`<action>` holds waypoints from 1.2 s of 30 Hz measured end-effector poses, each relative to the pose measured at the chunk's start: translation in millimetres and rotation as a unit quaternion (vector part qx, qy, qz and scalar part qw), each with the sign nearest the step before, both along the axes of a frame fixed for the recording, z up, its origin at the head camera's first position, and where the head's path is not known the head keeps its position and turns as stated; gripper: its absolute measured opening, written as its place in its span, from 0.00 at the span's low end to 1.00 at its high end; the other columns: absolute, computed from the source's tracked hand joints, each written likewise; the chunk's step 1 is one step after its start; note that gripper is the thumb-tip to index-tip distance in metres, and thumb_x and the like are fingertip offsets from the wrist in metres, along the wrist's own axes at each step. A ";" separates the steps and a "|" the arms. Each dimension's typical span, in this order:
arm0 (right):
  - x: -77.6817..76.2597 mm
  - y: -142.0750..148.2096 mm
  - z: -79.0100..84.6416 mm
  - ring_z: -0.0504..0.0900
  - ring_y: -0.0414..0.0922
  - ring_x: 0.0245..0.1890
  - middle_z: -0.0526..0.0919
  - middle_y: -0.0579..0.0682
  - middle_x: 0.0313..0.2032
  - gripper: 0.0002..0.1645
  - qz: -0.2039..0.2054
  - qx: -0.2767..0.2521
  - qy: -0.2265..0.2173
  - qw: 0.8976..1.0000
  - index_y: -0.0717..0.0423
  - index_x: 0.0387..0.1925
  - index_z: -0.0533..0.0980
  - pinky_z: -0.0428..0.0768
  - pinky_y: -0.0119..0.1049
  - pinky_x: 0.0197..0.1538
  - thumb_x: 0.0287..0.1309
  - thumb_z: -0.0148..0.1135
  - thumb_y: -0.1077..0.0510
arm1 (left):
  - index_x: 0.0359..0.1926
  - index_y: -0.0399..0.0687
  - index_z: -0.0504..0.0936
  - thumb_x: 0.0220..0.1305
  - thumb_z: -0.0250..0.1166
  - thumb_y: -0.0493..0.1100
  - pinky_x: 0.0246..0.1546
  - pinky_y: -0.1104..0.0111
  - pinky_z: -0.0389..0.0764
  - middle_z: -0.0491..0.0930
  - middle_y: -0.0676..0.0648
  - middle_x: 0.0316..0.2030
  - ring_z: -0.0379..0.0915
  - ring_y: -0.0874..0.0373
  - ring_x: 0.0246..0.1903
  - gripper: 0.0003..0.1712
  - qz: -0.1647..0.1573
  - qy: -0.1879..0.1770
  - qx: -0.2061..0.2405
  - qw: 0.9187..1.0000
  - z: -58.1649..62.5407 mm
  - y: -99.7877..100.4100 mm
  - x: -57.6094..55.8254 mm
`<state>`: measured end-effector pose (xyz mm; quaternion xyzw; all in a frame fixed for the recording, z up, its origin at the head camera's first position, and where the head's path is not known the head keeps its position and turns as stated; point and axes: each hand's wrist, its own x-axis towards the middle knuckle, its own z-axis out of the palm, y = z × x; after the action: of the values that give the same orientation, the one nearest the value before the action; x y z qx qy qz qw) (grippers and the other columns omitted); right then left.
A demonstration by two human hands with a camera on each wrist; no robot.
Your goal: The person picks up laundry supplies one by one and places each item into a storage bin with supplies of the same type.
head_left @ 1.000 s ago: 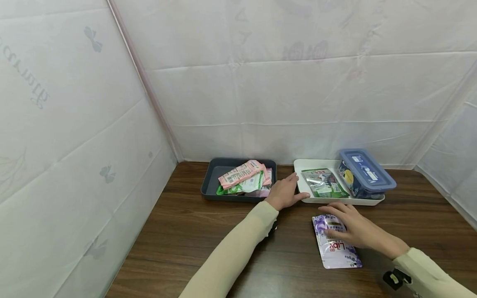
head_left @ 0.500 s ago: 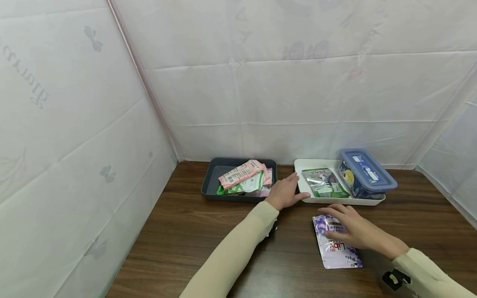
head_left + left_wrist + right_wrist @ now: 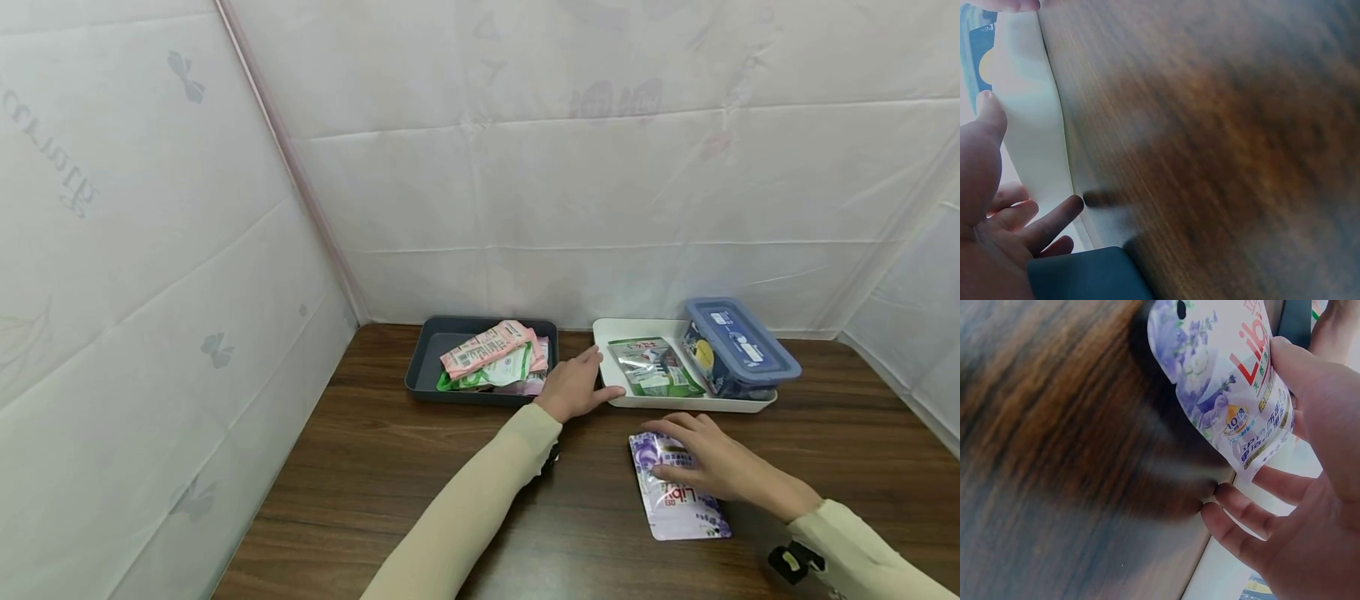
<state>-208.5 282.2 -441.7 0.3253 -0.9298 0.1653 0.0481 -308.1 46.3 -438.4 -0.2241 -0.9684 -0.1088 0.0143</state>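
Observation:
A purple-and-white Liby pouch (image 3: 678,512) lies on the wooden table toward the front right. My right hand (image 3: 712,462) is at its far end; in the right wrist view the thumb (image 3: 1300,365) presses the printed face while fingers reach behind the pouch's edge. Two other fingertips (image 3: 1213,515) meet the tabletop. Farther back, my left hand (image 3: 572,387) spans the gap between two trays, holding nothing. Its thumb and fingertips are right at the white tray's rim (image 3: 678,404), and the dark grey tray (image 3: 427,367) is on its other side.
Pink packets (image 3: 483,350) and a green-and-white packet (image 3: 510,369) lie in the dark tray. The white tray bears a green-and-silver packet (image 3: 652,367) and a blue-lidded box (image 3: 742,342) tilted against its right side. White sheeting (image 3: 525,192) stands behind the table.

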 end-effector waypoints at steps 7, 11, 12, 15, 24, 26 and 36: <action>0.7 -0.6 0.4 0.72 0.48 0.48 0.77 0.48 0.53 0.36 -0.004 0.006 -0.002 1.000 0.46 0.62 0.74 0.76 0.50 0.46 0.55 0.66 0.35 | 0.72 0.51 0.64 0.63 0.50 0.74 0.55 0.66 0.76 0.58 0.51 0.73 0.76 0.54 0.55 0.46 0.004 -0.002 -0.003 1.000 -0.7 0.8 -0.8; 0.7 -0.7 -0.2 0.73 0.48 0.48 0.78 0.48 0.53 0.36 -0.001 0.003 0.001 1.000 0.47 0.61 0.75 0.76 0.51 0.46 0.55 0.67 0.35 | 0.72 0.51 0.64 0.63 0.50 0.74 0.55 0.66 0.76 0.58 0.52 0.73 0.76 0.54 0.55 0.47 0.005 -0.003 -0.005 1.000 -0.7 0.7 -0.8; 0.7 -0.6 -0.4 0.73 0.48 0.48 0.78 0.48 0.53 0.36 -0.001 0.002 0.002 1.000 0.47 0.61 0.75 0.76 0.51 0.46 0.55 0.67 0.35 | 0.72 0.51 0.64 0.63 0.50 0.74 0.55 0.66 0.76 0.57 0.52 0.73 0.76 0.54 0.55 0.47 0.006 -0.004 -0.005 1.000 -0.6 0.7 -0.7; 0.5 -0.2 -1.0 0.73 0.49 0.48 0.78 0.49 0.53 0.36 -0.002 0.004 0.004 1.000 0.47 0.61 0.75 0.76 0.51 0.46 0.55 0.67 0.35 | 0.72 0.51 0.64 0.63 0.50 0.74 0.55 0.66 0.76 0.58 0.52 0.73 0.77 0.54 0.55 0.46 0.005 -0.004 -0.003 1.000 -0.1 0.7 -0.6; -0.5 0.0 -1.7 0.72 0.49 0.49 0.77 0.49 0.54 0.36 -0.009 0.011 -0.006 1.000 0.46 0.61 0.75 0.76 0.52 0.46 0.56 0.65 0.33 | 0.73 0.50 0.63 0.63 0.50 0.74 0.56 0.66 0.75 0.58 0.51 0.73 0.75 0.54 0.57 0.47 0.002 -0.006 0.000 1.000 1.3 0.2 0.1; -0.4 0.1 -1.5 0.72 0.49 0.49 0.77 0.49 0.54 0.36 -0.011 0.012 -0.008 1.000 0.46 0.61 0.75 0.76 0.52 0.46 0.56 0.65 0.33 | 0.73 0.50 0.63 0.63 0.50 0.74 0.57 0.66 0.75 0.58 0.51 0.73 0.75 0.54 0.57 0.47 0.002 -0.005 0.000 1.000 1.6 0.3 0.2; 0.5 -0.8 1.4 0.73 0.49 0.49 0.78 0.50 0.54 0.37 -0.008 0.013 -0.014 1.000 0.47 0.61 0.75 0.77 0.51 0.46 0.56 0.65 0.33 | 0.72 0.50 0.64 0.63 0.50 0.74 0.56 0.67 0.75 0.58 0.52 0.73 0.75 0.54 0.57 0.47 0.004 -0.003 -0.003 1.000 2.3 -0.1 0.7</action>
<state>-208.0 281.4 -440.3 0.3159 -0.9351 0.1575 0.0323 -307.4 46.2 -436.1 -0.2200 -0.9696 -0.1064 0.0107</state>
